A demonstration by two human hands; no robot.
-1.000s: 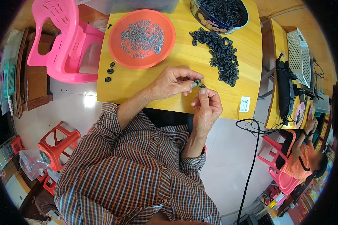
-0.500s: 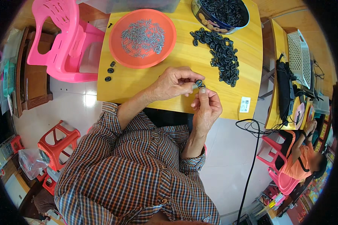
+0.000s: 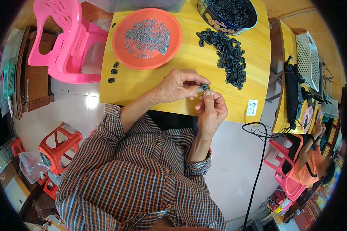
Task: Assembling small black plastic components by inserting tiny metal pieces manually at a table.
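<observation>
Over the near edge of the table, my left hand (image 3: 180, 84) pinches a small black plastic piece (image 3: 205, 86) between thumb and fingertips. My right hand (image 3: 212, 108) is closed on the same piece from the lower right, thumb uppermost. Fingers cover most of it, so its full shape cannot be made out. Beyond my hands to the right lies a pile of black oval pieces with holes (image 3: 235, 63). An orange-red round plate (image 3: 121, 54) farther left holds many small grey metal screws or pins (image 3: 148, 36).
A round tin (image 3: 223, 27) full of black pieces stands at the far right of the yellow table (image 3: 173, 106). Several loose black pieces (image 3: 111, 80) lie along the left edge. Pink chair (image 3: 71, 50) at left; black cable (image 3: 258, 169) and a seated person (image 3: 306, 169) at right.
Both hands stay nearly in place. The black piece has tilted slightly and shows less between the fingertips.
</observation>
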